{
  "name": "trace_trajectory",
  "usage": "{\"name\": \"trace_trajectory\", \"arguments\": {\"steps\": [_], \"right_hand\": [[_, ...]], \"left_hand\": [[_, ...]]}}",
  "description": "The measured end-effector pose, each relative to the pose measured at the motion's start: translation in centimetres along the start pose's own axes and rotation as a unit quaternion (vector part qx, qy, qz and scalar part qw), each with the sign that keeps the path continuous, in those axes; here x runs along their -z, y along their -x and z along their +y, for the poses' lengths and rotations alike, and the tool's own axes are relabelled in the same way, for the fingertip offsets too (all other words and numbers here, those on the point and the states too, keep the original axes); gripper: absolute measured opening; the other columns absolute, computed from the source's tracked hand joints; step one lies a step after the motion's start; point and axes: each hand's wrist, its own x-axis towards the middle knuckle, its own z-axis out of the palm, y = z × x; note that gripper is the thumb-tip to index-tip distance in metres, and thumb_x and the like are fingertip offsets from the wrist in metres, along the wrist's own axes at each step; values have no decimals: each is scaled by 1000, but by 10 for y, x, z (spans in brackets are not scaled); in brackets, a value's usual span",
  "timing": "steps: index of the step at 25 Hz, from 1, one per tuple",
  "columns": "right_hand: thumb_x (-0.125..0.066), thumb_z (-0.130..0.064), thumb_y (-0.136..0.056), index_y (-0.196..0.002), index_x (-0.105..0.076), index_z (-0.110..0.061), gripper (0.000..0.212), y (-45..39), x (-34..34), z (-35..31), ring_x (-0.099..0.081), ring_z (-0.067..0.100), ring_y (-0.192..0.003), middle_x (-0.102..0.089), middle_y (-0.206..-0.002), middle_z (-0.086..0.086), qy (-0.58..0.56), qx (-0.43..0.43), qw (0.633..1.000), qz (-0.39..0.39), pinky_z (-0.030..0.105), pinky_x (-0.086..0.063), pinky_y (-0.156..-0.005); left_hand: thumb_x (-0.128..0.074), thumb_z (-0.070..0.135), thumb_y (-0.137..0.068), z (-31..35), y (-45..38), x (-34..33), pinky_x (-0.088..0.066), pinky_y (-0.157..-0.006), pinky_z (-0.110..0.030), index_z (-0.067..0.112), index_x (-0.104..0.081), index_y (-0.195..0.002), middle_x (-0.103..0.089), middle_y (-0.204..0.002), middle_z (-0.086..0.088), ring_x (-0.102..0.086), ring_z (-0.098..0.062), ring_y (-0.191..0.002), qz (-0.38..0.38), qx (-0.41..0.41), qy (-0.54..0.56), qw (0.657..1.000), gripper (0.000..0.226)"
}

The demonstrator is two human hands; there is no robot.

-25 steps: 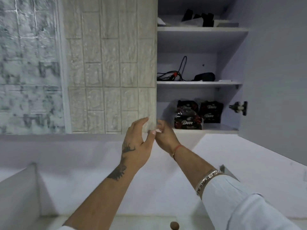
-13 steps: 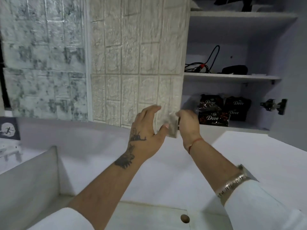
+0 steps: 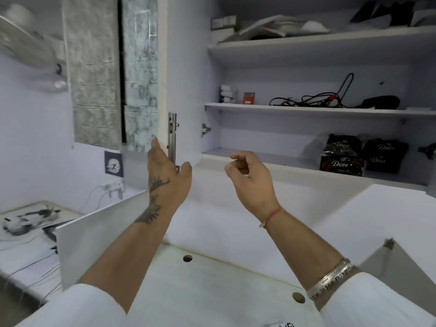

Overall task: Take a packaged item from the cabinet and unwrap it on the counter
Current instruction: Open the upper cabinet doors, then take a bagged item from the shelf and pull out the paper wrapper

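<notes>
The wall cabinet stands open, its left door [image 3: 184,90] swung wide. My left hand [image 3: 166,175] grips that door's bottom edge, thumb under it, beside a metal latch [image 3: 172,135]. My right hand [image 3: 250,178] hovers in front of the bottom shelf [image 3: 259,159], fingers loosely curled and holding nothing. Black Dove packages [image 3: 342,159] lie at the right end of that shelf, well to the right of my right hand. Another dark Dove bag [image 3: 383,155] sits just behind them.
The middle shelf [image 3: 306,109] carries black cables [image 3: 313,97], a small red box [image 3: 249,97] and a dark pouch [image 3: 379,101]. Papers lie on the top shelf. Below is a white counter [image 3: 212,291] with round holes. A low white partition [image 3: 99,232] stands at left.
The left door has swung from nearly closed to fully open, pulled by my left hand. My right hand has let go of the door edge and now floats free before the bottom shelf.
</notes>
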Motion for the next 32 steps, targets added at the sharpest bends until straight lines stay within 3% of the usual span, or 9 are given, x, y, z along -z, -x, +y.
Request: {"name": "trace_trajectory", "arguments": {"steps": [2, 5, 7, 14, 20, 24, 27, 30, 32], "right_hand": [[-69, -24, -94, -121, -64, -22, 27, 1, -13, -6, -66, 10, -101, -70, -107, -4, 8, 10, 1000, -11, 28, -54, -96], [-69, -25, -95, -129, -61, -22, 35, -2, -19, -10, -64, 11, -111, -66, -121, -4, 19, 31, 999, 17, 21, -51, -91], [-68, -24, -96, -131, -59, -24, 36, -3, -10, -6, -62, 8, -115, -64, -126, -6, 24, 39, 997, 65, 16, -48, -86], [-69, -21, -95, -132, -60, -22, 38, 10, 76, 53, -63, 10, -117, -66, -126, -6, 82, -48, 979, 183, 3, -48, -75], [-71, -28, -92, -140, -54, -24, 50, -9, 163, 109, -61, 18, -117, -63, -132, 0, 187, -140, 952, 195, 32, -50, -100], [-74, -40, -86, -152, -39, -29, 76, -57, 226, 158, -56, 24, -128, -55, -143, 5, 334, -112, 922, 159, 42, -50, -105], [-75, -50, -77, -153, -43, -27, 86, -113, 275, 197, -51, 37, -133, -49, -148, 15, 448, -72, 879, 148, 49, -47, -111], [-81, -53, -73, -151, -44, -33, 89, -171, 307, 219, -48, 41, -138, -41, -155, 16, 433, -123, 888, 94, 45, -42, -117], [-84, -49, -75, -148, -50, -33, 82, -194, 316, 231, -55, 34, -134, -53, -150, 11, 415, -138, 899, 29, 36, -44, -112]], "left_hand": [[-64, 17, -90, 0, 1, 11, -19, -116, -16, 7, -25, -159, -27, -163, -15, -27, -28, -151, 61, -45, -32, 997, 80], [-64, 15, -86, 10, 7, 9, -26, -117, -21, 7, -48, -145, -45, -153, -11, -39, -24, -144, 103, -172, 3, 980, 62], [-63, 16, -87, 15, 11, -3, -36, -116, -28, 11, -50, -140, -53, -146, -4, -48, -20, -138, 36, -212, 81, 973, 55], [-63, 37, -88, 24, 25, -101, -42, -108, -30, 26, -43, -144, -55, -141, 14, -53, -4, -128, -240, -72, 247, 936, 60], [-66, 27, -95, 51, 63, -208, -43, -112, -39, 28, -43, -142, -56, -139, 13, -53, -8, -127, -333, 7, 292, 897, 52], [-64, 34, -96, 65, 67, -282, -42, -111, -35, 32, -43, -141, -54, -143, 13, -50, -9, -130, -359, 9, 275, 892, 49], [-65, 32, -96, 73, 60, -330, -43, -102, -27, 29, -49, -139, -58, -137, 10, -54, -12, -126, -333, 28, 286, 898, 46], [-67, 26, -95, 69, 53, -361, -43, -89, -20, 26, -53, -135, -62, -129, 11, -59, -11, -116, -299, 48, 306, 903, 42], [-69, 20, -95, 61, 50, -372, -44, -85, -17, 25, -52, -135, -62, -126, 13, -61, -7, -109, -288, 49, 305, 906, 44]]}}
